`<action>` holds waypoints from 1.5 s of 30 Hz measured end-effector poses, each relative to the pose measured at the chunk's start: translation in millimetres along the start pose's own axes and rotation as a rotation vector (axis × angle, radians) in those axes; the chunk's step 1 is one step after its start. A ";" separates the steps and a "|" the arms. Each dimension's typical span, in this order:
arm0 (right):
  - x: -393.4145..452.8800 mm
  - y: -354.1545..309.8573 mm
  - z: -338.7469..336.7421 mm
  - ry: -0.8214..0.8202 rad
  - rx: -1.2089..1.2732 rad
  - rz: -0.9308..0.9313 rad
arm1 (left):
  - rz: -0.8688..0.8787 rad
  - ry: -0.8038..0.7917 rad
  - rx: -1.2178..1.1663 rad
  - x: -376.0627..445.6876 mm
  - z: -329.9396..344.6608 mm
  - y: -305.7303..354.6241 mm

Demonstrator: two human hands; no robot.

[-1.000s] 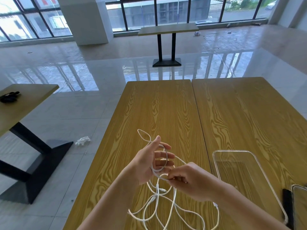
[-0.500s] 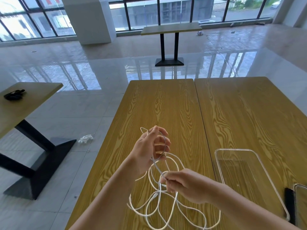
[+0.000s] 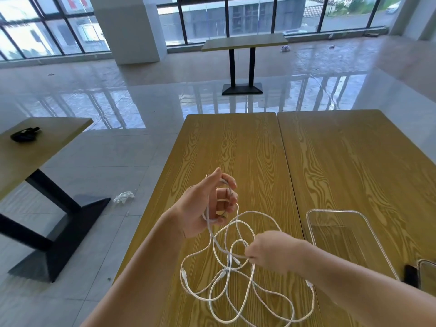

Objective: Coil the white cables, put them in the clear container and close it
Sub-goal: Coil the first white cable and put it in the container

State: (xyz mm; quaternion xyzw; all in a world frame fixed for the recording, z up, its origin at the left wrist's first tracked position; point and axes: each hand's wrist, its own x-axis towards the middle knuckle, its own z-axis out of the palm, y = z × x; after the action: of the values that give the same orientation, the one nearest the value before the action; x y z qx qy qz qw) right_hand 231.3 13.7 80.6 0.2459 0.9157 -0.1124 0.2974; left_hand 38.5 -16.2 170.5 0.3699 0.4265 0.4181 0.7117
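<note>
Early stage. Left hand (image 3: pixel 210 204) grips the first loops; right hand (image 3: pixel 271 252) pinches a strand. White cables (image 3: pixel 236 286) mostly loose on near table. Clear container (image 3: pixel 368 223), right, open, holds none.

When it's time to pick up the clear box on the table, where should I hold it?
Take the clear container by its long left rim, coming from above with fingers over the edge. It lies flat, open side up, on the wooden table, and that rim is bare. Its near right corner sits close to a dark object, so that side looks cramped.
</note>
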 end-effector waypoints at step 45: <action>-48.7 -8.3 -55.1 0.906 1.398 -0.194 | 0.144 0.348 -0.070 21.2 8.0 -40.9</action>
State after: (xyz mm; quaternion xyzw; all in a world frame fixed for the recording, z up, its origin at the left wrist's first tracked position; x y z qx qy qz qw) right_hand 234.2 7.4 154.3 0.3150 0.6831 -0.5696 -0.3312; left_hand 63.4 -13.6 130.9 0.2968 0.5007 0.5401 0.6079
